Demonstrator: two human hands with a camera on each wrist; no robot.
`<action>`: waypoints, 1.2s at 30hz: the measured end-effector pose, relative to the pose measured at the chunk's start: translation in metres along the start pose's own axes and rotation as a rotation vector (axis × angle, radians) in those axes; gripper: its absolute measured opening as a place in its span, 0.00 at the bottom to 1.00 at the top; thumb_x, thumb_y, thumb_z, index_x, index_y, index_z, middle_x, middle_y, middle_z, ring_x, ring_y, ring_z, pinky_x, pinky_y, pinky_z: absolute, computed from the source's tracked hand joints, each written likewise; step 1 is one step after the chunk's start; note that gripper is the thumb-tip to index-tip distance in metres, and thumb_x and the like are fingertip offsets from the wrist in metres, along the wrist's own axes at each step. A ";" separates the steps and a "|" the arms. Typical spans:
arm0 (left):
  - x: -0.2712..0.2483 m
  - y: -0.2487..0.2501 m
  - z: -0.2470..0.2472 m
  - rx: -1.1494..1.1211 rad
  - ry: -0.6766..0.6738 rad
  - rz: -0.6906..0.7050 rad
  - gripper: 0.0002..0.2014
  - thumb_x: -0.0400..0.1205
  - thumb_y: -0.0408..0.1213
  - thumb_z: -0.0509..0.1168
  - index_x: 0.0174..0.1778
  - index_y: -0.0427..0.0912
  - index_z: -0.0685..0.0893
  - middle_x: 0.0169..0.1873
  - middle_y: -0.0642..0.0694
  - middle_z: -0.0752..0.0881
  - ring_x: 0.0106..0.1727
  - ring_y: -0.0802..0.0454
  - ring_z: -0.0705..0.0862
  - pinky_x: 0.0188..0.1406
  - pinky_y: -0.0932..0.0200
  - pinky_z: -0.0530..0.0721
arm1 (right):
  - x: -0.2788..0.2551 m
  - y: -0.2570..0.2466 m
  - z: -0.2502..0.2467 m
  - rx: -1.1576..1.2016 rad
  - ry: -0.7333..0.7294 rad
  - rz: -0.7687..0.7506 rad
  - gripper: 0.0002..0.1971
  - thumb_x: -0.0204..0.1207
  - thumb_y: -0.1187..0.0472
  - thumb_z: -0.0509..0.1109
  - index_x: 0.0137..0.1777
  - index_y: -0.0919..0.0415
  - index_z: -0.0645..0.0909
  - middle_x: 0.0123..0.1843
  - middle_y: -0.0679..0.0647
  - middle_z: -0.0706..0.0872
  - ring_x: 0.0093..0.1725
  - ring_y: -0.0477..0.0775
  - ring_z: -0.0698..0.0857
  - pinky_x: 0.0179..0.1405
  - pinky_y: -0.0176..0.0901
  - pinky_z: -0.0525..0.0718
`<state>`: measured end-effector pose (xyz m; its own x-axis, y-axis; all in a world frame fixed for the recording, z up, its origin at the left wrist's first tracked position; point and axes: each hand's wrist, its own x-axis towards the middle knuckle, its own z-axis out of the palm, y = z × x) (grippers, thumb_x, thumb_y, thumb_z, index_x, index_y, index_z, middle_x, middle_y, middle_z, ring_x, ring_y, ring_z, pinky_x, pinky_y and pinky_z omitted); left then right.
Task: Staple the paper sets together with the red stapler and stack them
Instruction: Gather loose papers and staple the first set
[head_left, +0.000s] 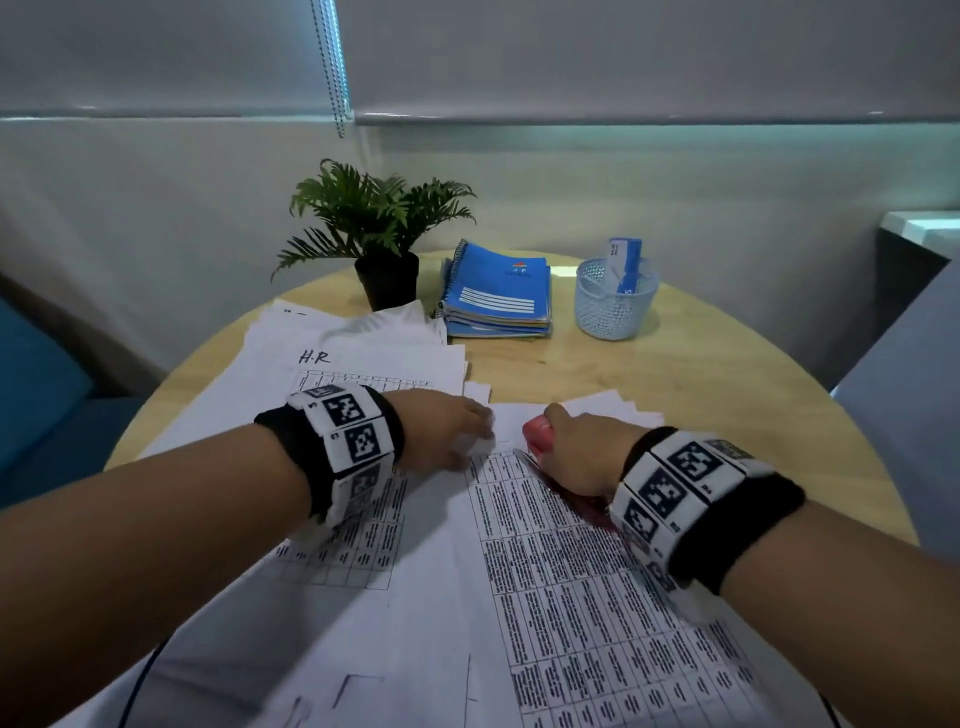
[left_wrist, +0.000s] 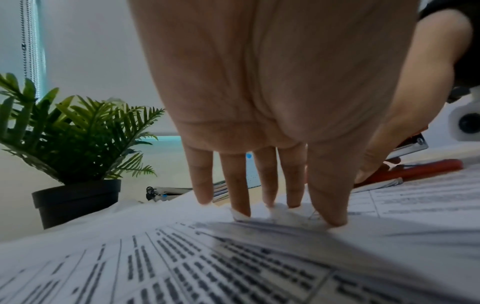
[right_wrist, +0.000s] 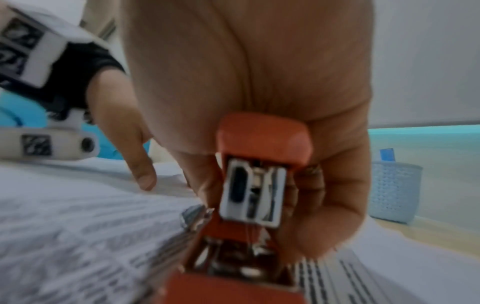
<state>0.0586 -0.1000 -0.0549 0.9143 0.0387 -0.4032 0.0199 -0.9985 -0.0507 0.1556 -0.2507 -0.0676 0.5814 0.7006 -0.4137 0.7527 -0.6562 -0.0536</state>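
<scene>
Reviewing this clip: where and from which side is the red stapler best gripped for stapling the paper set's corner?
Grip the red stapler round its top arm from above, near the rear, as the right hand does: its mouth faces the paper set, which the left hand presses flat.

Head cam: high, looking forward and down over the round pale wooden worktop (head_left: 675, 364), both forearms in frame. Left wrist cam: very low, close under the palm, facing along the fingers (left_wrist: 291, 181) over printed white sheets (left_wrist: 182, 257). Right wrist cam likewise. All three share the sheets; head and left wrist share the green fern in a black pot (head_left: 379, 234).
</scene>
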 end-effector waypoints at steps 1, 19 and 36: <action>-0.001 -0.001 0.001 -0.013 -0.002 0.021 0.26 0.83 0.44 0.62 0.78 0.53 0.67 0.80 0.55 0.63 0.76 0.53 0.68 0.75 0.55 0.66 | 0.001 0.000 0.004 0.019 0.010 0.020 0.26 0.85 0.54 0.55 0.78 0.62 0.56 0.69 0.64 0.77 0.64 0.63 0.79 0.52 0.48 0.74; -0.004 -0.006 0.006 -0.006 -0.020 0.096 0.27 0.85 0.44 0.59 0.80 0.60 0.60 0.81 0.62 0.57 0.78 0.55 0.65 0.75 0.56 0.66 | 0.006 -0.018 0.003 0.140 -0.010 0.094 0.28 0.85 0.57 0.56 0.80 0.64 0.51 0.67 0.65 0.78 0.63 0.63 0.79 0.48 0.46 0.73; -0.006 -0.001 0.004 -0.003 -0.052 0.053 0.26 0.86 0.44 0.58 0.80 0.63 0.59 0.80 0.63 0.56 0.78 0.54 0.65 0.74 0.55 0.66 | 0.011 -0.022 -0.002 0.146 -0.011 0.127 0.24 0.85 0.54 0.56 0.76 0.65 0.57 0.66 0.65 0.77 0.63 0.63 0.79 0.48 0.46 0.74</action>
<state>0.0513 -0.0993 -0.0560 0.8919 -0.0126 -0.4520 -0.0269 -0.9993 -0.0252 0.1456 -0.2280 -0.0691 0.6651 0.6067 -0.4353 0.6198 -0.7737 -0.1313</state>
